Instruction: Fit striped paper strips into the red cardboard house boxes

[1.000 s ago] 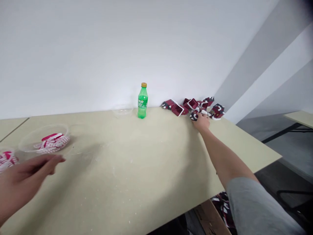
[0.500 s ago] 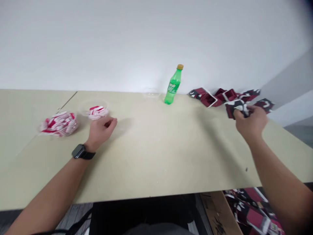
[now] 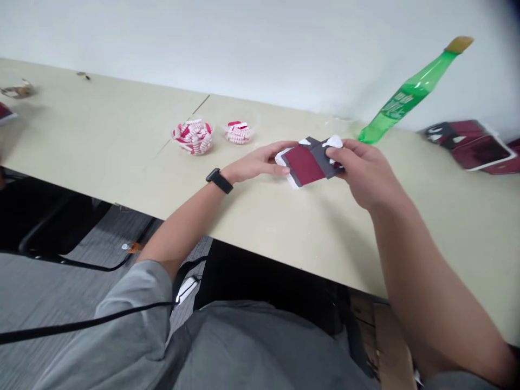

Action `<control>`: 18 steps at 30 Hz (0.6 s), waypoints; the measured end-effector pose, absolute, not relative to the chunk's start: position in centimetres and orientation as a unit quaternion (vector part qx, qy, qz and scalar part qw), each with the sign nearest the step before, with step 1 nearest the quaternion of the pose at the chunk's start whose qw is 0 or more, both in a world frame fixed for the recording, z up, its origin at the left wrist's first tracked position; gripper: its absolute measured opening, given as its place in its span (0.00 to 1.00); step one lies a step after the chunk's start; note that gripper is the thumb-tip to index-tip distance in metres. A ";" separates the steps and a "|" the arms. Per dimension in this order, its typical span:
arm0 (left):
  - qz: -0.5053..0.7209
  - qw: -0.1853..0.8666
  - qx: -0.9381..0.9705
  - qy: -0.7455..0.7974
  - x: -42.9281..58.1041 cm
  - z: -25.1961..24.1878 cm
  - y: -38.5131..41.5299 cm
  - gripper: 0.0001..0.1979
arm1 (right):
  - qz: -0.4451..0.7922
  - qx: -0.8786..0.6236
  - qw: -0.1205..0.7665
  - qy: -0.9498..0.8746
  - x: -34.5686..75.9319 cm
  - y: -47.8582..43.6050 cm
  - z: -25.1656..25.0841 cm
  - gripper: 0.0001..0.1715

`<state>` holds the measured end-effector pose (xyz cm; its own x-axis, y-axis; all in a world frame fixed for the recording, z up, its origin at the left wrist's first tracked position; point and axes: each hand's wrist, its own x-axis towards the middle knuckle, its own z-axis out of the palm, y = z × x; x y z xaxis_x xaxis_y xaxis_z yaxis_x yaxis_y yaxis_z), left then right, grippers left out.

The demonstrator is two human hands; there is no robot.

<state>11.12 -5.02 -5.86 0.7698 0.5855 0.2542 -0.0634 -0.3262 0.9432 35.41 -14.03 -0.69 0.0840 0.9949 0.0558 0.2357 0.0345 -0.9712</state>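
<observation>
Between my two hands, above the table, is a small dark red and black paper box with white edges at its left end. My right hand grips its right end, thumb on the black face beside a white printed patch. At the left end, my left hand has its thumb at the white edge and its fingers behind, partly hidden. A black watch is on the left wrist. To the left stand two clear bowls holding red and white striped small packets and a smaller heap of similar packets.
A green bottle with a yellow cap stands by the wall, behind my right hand. More dark red boxes lie at the right. The table's front edge runs below my arms. A cardboard carton is beneath it.
My right hand has brought a box from the pile at the right to the middle. My left hand has moved from beside the bowls to the box. The view has turned left.
</observation>
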 end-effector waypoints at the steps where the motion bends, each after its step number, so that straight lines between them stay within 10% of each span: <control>1: 0.289 0.552 0.762 0.176 11.0 -5.8 -5.1 0.43 | 0.409 -0.555 0.476 -0.546 35.2 -13.9 -1.2 0.10; 18: 0.329 0.509 0.765 0.216 9.7 -5.8 -5.2 0.32 | 0.411 -0.406 0.599 -0.553 31.8 -14.1 -6.7 0.34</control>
<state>9.67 -5.23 -5.80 0.6902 0.6659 0.2832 -0.0044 -0.3875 0.9218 31.78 -14.12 -6.67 0.0487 0.9430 0.3291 -0.0434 0.3312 -0.9426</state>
